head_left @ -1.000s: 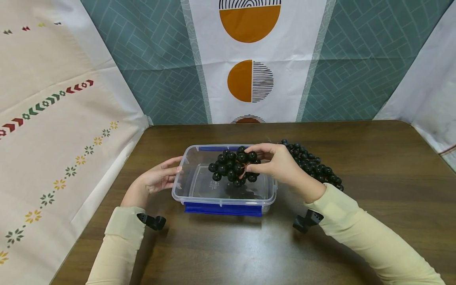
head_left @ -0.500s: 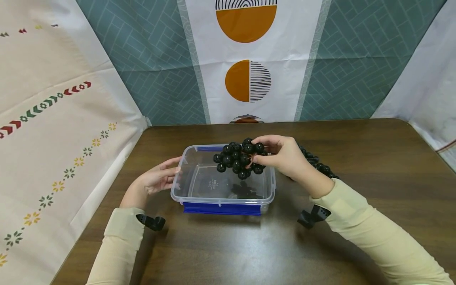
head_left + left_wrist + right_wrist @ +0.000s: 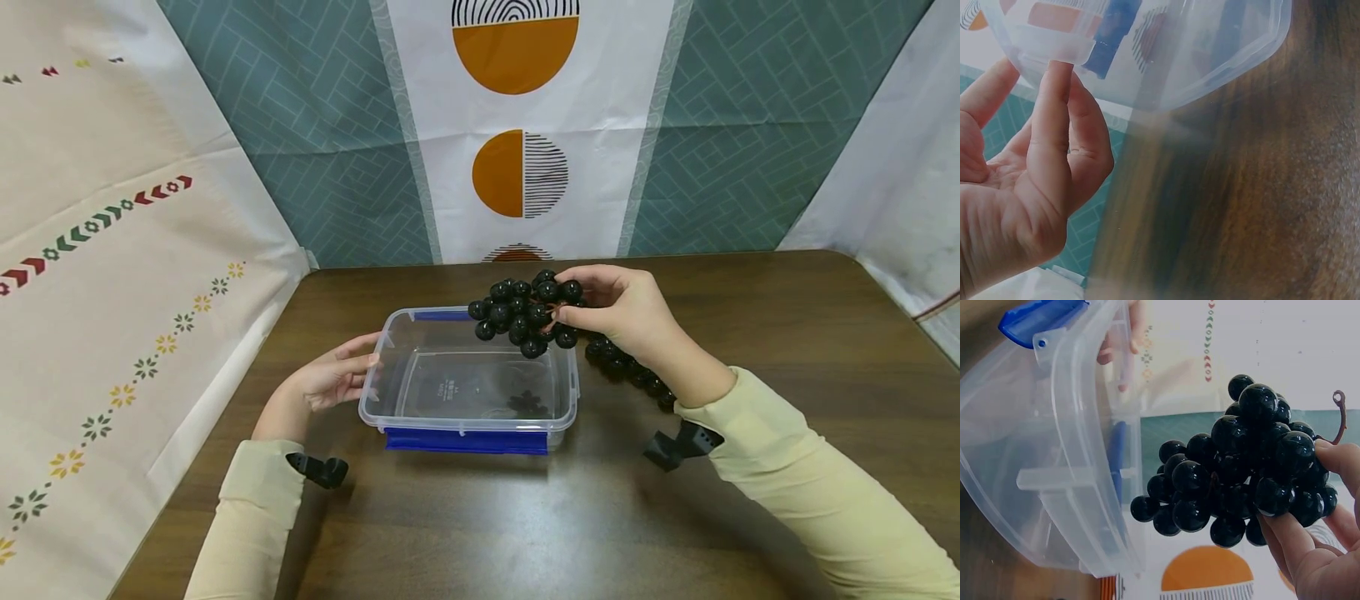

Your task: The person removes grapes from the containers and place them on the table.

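Note:
My right hand (image 3: 618,304) pinches a bunch of dark grapes (image 3: 517,312) between thumb and fingers. The bunch hangs in the air above the far right corner of a clear plastic food container (image 3: 465,425). In the right wrist view the grapes (image 3: 1241,462) show a curled stem beside the thumb, and the container (image 3: 1072,412) stands apart to the left. My left hand (image 3: 330,379) holds the container by its left end. In the left wrist view, fingertips of that hand (image 3: 1041,137) meet the container's end tab (image 3: 1060,47).
More dark grapes (image 3: 626,367) lie on the brown wooden table (image 3: 480,525) right of the container, partly hidden behind the right hand and wrist. Blue clips (image 3: 465,440) line the container's long sides. Patterned cloths (image 3: 322,125) hang behind the table.
My right hand has lifted the grapes and carried them right and away, from over the container's middle to its far right corner. The left hand and container have hardly moved.

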Action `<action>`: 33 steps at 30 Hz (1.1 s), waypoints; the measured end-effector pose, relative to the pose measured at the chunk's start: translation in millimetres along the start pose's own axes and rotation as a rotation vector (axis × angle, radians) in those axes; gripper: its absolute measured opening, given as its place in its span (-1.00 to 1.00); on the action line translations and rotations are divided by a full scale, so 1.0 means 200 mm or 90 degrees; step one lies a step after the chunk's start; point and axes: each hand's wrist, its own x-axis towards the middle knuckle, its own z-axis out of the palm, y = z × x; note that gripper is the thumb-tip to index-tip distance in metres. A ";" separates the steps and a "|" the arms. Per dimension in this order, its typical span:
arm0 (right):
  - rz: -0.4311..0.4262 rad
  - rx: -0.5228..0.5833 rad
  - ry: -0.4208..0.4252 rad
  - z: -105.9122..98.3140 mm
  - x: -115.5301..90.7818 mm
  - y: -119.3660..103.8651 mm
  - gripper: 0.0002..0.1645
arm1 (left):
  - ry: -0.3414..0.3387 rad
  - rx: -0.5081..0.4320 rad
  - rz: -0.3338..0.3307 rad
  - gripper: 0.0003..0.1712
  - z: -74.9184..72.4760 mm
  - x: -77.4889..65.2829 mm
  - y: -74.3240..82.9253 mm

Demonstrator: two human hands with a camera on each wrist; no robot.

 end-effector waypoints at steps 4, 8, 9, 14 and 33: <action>-0.005 0.025 0.014 -0.03 -0.01 -0.01 -0.60 | -0.001 0.011 0.001 -0.52 0.00 -0.01 0.00; -0.003 0.040 0.024 -0.07 -0.01 -0.02 -0.64 | 0.000 0.025 -0.003 -0.40 0.00 -0.01 0.00; -0.002 0.039 0.027 -0.08 -0.02 -0.02 -0.64 | 0.000 0.029 -0.004 -0.38 0.00 -0.01 0.00; -0.008 0.053 0.036 -0.13 -0.02 -0.02 -0.64 | 0.004 0.044 -0.007 -0.34 0.01 -0.01 0.00; 0.007 0.037 0.115 -0.34 -0.07 -0.01 -0.63 | 0.027 0.127 0.016 -0.20 0.02 -0.02 0.04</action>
